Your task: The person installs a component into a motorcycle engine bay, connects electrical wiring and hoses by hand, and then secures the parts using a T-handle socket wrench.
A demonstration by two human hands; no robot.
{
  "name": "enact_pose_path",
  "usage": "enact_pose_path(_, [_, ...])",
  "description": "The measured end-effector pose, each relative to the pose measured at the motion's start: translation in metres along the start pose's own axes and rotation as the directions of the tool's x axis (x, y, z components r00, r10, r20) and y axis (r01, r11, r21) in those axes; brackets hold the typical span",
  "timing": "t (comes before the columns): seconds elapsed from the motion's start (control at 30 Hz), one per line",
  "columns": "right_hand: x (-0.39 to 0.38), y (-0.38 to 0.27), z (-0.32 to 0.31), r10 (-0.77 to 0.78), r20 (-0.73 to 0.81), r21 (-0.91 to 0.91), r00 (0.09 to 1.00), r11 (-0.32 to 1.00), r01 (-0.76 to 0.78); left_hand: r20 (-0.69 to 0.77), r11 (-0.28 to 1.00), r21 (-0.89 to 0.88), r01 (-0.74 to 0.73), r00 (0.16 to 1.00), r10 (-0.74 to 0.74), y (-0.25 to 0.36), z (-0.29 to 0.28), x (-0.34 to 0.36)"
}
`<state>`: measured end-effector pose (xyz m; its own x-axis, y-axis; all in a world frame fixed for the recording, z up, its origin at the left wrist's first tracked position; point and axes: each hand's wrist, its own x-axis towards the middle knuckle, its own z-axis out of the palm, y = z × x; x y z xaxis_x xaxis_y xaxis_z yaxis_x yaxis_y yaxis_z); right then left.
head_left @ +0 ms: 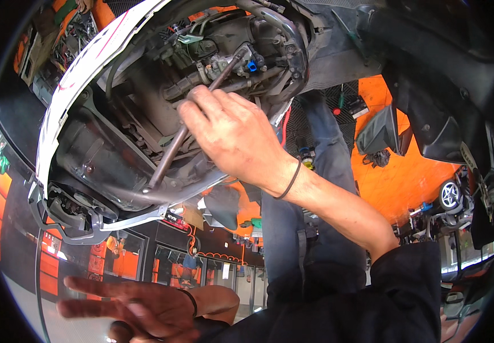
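Note:
My right hand (230,134), wearing a dark wrist band, is closed on a long metal T-handled wrench (167,157). The wrench runs up to fittings near a blue connector (252,66) inside an open scooter body (93,146) with a white panel (70,74); its lower crossbar is motion-blurred. My left hand (130,306) is low at the left, away from the scooter, with two fingers stretched apart. A dark round shape at its underside is too unclear to name.
My jeans-clad legs (327,154) stand below the scooter. Black body panels (430,86) fill the upper right, over an orange floor (384,183) and dark mat (341,123). A silver-spoked wheel (448,194) is at right. Glass-fronted bays (187,266) line the lower left.

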<state>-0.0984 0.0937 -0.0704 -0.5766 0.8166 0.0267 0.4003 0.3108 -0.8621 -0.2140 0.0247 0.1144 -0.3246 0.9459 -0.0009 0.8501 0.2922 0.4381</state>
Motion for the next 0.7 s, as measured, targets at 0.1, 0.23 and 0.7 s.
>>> enact_pose_path(0.1, [-0.002,-0.005,-0.004,-0.047,0.087,-0.023,0.995,0.999,0.049,-0.149,0.948,0.107,0.298,0.948,-0.282,0.006,0.015,0.011])
enact_pose_path(0.23, [-0.008,-0.014,0.001,-0.058,0.142,-0.001,0.988,0.998,0.059,-0.054,0.963,-0.051,0.264,0.962,-0.266,0.006,0.057,0.011])
enact_pose_path(0.7, [0.001,-0.011,0.009,-0.017,0.120,0.042,0.993,0.999,0.013,-0.081,0.940,-0.301,0.161,0.978,-0.193,0.003,0.081,-0.004])
